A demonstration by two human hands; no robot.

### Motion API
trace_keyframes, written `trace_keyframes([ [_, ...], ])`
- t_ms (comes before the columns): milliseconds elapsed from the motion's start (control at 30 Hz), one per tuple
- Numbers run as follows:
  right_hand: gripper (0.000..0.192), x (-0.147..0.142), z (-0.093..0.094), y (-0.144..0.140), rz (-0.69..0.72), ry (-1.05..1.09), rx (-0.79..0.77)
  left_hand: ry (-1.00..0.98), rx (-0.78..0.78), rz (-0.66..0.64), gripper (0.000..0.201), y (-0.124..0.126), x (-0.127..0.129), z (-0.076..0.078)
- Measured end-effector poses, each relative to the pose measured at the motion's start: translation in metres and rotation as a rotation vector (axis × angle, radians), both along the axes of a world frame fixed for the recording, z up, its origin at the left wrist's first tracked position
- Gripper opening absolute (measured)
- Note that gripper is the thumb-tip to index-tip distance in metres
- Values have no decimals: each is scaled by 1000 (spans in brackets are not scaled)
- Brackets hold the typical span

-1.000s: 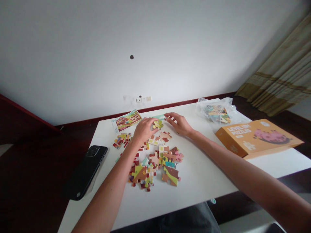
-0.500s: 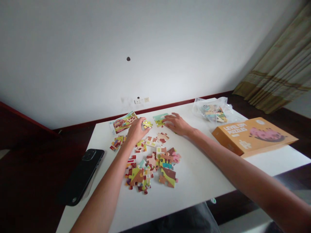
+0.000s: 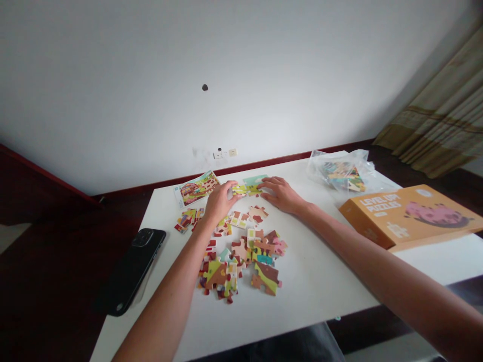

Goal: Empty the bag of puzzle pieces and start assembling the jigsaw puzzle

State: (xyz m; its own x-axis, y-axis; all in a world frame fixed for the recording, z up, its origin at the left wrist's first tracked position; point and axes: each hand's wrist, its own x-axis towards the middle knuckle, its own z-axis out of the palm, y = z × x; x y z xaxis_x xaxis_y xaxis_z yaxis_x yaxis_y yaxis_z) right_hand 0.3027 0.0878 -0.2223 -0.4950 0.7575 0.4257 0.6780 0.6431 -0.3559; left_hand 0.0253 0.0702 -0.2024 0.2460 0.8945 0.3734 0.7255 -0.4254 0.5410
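Fingertips of the left hand pinch a yellow-green puzzle piece at the table's far edge. Beside it, the right hand lies flat, fingers together, on the teal joined pieces; both forearms stretch forward.

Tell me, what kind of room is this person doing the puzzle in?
Probably a room in a home. A white table stands by a plain white wall with a power socket, and a striped curtain hangs on the right. Puzzle pieces and an orange puzzle box lie on the table.
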Motion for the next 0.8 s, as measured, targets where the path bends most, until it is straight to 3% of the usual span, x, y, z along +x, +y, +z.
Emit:
trace_keyframes([
  [233,31,0,0,-2,-12,-2,-2,162,95,-120,25,2,3,-5],
  [800,33,-3,5,-5,-6,-3,0,211,134,-116,30,6,1,-12],
])
